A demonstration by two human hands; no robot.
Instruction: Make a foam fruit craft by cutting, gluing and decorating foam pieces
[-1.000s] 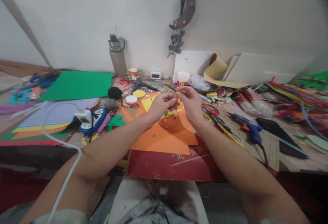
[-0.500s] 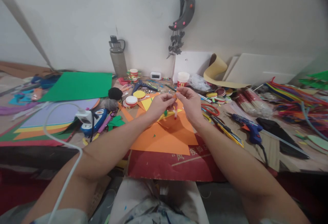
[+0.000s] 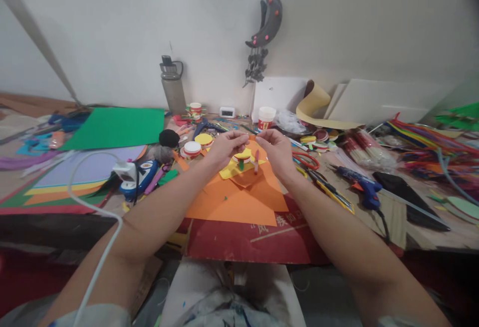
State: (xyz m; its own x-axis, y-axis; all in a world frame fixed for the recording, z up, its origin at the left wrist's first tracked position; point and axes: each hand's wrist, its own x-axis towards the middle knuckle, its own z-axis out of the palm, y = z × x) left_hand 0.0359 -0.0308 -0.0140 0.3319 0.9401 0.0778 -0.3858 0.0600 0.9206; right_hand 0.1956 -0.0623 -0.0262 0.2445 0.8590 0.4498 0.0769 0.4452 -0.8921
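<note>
Above orange paper (image 3: 234,209) on the red printed board (image 3: 250,247), left hand (image 3: 226,149) and right hand (image 3: 277,152) each press thumb to finger, contents too small to tell; paper likely light, crease-prone, best taken by edges.

Head-worn view, forward and down

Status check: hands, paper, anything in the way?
Left hand, right hand close but apart, fingertips drawn in; grip on anything unclear. Orange paper below. Pen and yellow-topped piece close by, not evidently blocking.
</note>
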